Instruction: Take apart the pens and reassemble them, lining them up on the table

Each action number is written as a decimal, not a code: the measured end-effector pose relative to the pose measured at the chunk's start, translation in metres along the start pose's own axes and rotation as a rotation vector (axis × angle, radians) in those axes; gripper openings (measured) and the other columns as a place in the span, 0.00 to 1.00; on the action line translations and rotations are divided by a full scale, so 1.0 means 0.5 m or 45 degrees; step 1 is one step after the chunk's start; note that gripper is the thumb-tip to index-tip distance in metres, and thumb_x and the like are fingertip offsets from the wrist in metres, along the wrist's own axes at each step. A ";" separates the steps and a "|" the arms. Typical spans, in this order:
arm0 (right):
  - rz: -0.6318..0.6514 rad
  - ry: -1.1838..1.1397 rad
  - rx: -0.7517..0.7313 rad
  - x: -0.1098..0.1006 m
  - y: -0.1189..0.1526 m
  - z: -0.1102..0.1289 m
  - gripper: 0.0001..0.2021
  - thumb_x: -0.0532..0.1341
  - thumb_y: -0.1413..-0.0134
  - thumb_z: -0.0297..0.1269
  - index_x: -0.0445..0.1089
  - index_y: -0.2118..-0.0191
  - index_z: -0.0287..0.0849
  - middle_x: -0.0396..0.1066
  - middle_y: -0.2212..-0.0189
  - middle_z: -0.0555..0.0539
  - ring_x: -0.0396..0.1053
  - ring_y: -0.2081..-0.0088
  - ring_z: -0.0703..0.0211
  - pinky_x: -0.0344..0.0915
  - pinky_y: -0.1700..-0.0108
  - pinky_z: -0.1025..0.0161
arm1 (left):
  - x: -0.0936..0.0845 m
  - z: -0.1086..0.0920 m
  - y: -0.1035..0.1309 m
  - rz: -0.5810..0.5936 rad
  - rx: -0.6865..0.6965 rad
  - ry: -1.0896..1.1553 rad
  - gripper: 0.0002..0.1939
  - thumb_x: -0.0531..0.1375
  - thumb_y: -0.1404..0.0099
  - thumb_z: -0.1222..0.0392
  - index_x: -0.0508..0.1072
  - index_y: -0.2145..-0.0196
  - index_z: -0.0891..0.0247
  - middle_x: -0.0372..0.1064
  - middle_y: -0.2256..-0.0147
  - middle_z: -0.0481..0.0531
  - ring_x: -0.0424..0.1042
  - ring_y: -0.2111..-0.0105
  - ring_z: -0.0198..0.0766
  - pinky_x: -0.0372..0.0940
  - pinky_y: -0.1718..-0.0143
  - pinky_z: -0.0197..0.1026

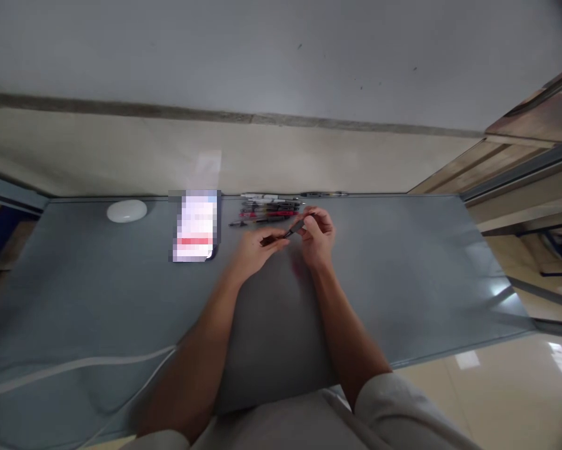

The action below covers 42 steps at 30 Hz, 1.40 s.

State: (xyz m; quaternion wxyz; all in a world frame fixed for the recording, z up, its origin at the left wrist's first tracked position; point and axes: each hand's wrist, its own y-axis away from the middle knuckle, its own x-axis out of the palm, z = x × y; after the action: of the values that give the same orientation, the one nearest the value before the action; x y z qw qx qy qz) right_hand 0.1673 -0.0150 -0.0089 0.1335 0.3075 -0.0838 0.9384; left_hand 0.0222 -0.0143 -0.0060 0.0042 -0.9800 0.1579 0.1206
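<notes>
In front of me, just above the table, my left hand [251,251] and my right hand [319,240] meet at a dark pen [295,228]. The right fingers pinch its thicker upper part, and the left fingers close round the other end. A dark piece [271,239] shows at the left fingers; whether it belongs to the same pen I cannot tell. Just beyond my hands lie several pens in a loose group, among them a white pen [264,200], a red pen [252,214] and a black pen [243,222]. Another dark pen [324,194] lies by the wall.
Left of the pens is a phone [219,219] with a lit, blurred screen. Farther left sits a white rounded object [127,211]. A white cable [84,362] crosses the near left of the grey table [402,269]. The wall [309,162] borders the far edge.
</notes>
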 end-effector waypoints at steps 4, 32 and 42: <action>0.055 -0.033 0.061 -0.005 0.000 0.008 0.08 0.67 0.57 0.34 0.69 0.69 0.48 0.68 0.69 0.55 0.69 0.70 0.67 0.68 0.69 0.67 | -0.007 -0.005 0.007 0.148 -0.073 0.083 0.14 0.62 0.39 0.54 0.77 0.59 0.62 0.75 0.71 0.49 0.72 0.72 0.34 0.69 0.65 0.39; 0.076 -0.067 0.136 -0.009 0.007 0.019 0.10 0.69 0.60 0.36 0.66 0.71 0.48 0.66 0.70 0.55 0.66 0.69 0.67 0.71 0.67 0.65 | -0.016 -0.022 0.023 0.287 0.031 0.103 0.14 0.57 0.34 0.53 0.76 0.59 0.64 0.76 0.66 0.52 0.73 0.69 0.34 0.69 0.62 0.40; 0.075 -0.140 0.128 -0.013 -0.002 0.009 0.13 0.70 0.60 0.33 0.63 0.72 0.46 0.62 0.71 0.57 0.63 0.71 0.70 0.66 0.71 0.71 | -0.002 -0.019 0.021 0.088 0.098 -0.153 0.12 0.60 0.37 0.54 0.76 0.58 0.61 0.76 0.63 0.51 0.73 0.66 0.37 0.68 0.61 0.40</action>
State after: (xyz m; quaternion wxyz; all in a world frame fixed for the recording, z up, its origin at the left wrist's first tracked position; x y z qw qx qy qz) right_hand 0.1751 -0.0163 -0.0091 0.0853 0.3623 -0.0527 0.9267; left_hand 0.0201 -0.0244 0.0039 0.0473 -0.9641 0.1956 0.1733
